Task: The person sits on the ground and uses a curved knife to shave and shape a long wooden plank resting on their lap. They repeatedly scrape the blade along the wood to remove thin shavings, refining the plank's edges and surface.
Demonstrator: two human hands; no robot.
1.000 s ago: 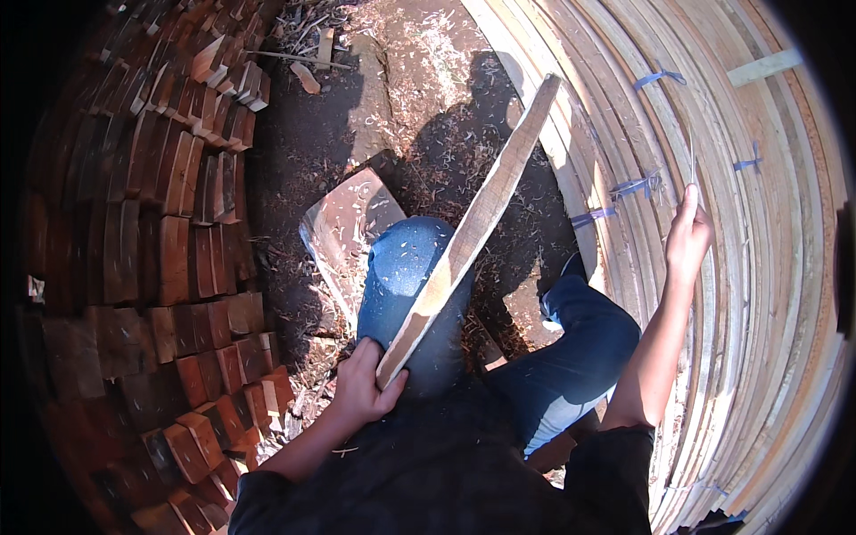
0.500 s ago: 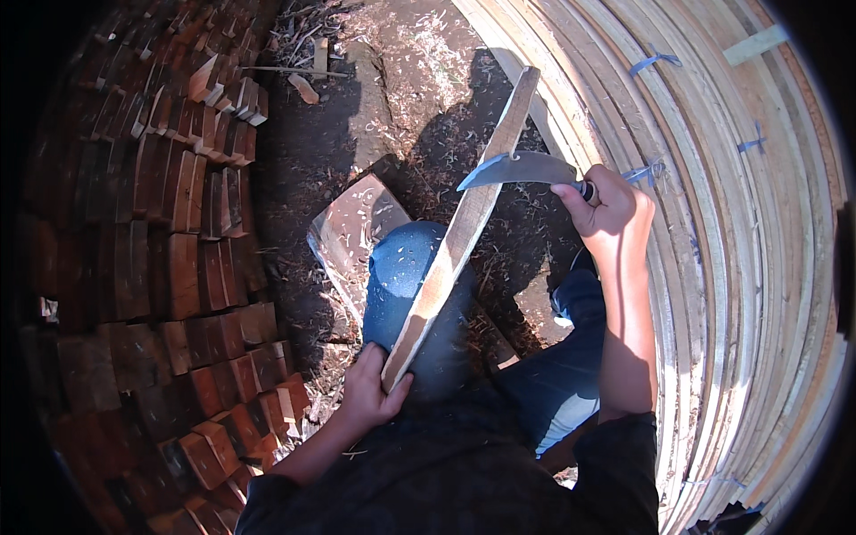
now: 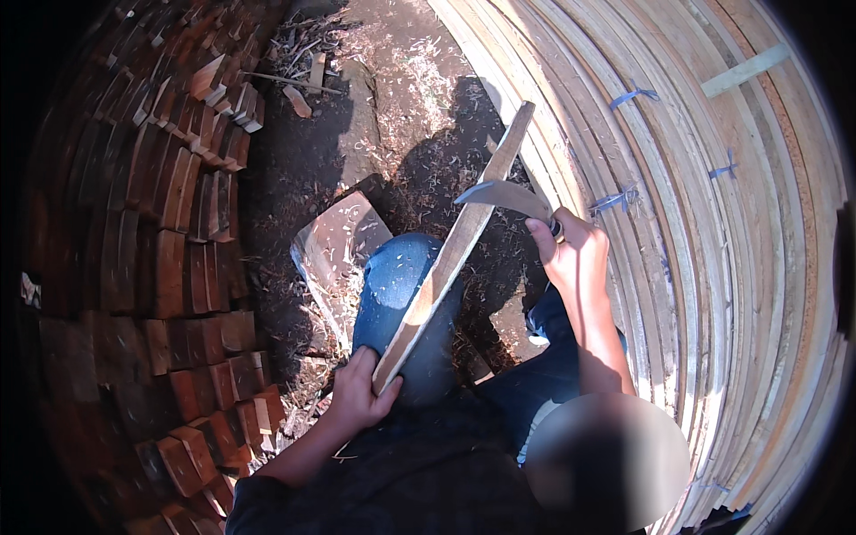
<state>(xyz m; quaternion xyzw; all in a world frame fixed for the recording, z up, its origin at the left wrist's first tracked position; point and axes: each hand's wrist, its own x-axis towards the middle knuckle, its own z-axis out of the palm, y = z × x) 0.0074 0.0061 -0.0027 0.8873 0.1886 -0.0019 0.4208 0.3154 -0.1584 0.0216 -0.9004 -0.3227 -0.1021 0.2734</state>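
A long, narrow strip of wood (image 3: 459,245) slants across my raised knee (image 3: 399,272), its far end tapering up to the right. My left hand (image 3: 361,392) is closed round the near end, thumb on one side and fingers on the other. In my right hand (image 3: 575,248) is the handle of a sickle-like curved knife (image 3: 508,198), mostly hidden by the fingers. The blade lies across the upper part of the strip, its tip poking out past the left edge. Pale shaved patches show on the strip, and bits of shaving speckle my blue trousers.
Stacked brown wood blocks (image 3: 178,267) rise along the left. Long pale boards (image 3: 695,223), some tied with blue bands (image 3: 615,199), fill the right. A flat wooden piece (image 3: 343,236) lies beside my knee, and shavings (image 3: 419,76) litter the dirt ahead.
The knife and my right hand have come lower and nearer to me, the blade now sitting further down the strip. My left hand keeps its hold. The whole view has shifted slightly.
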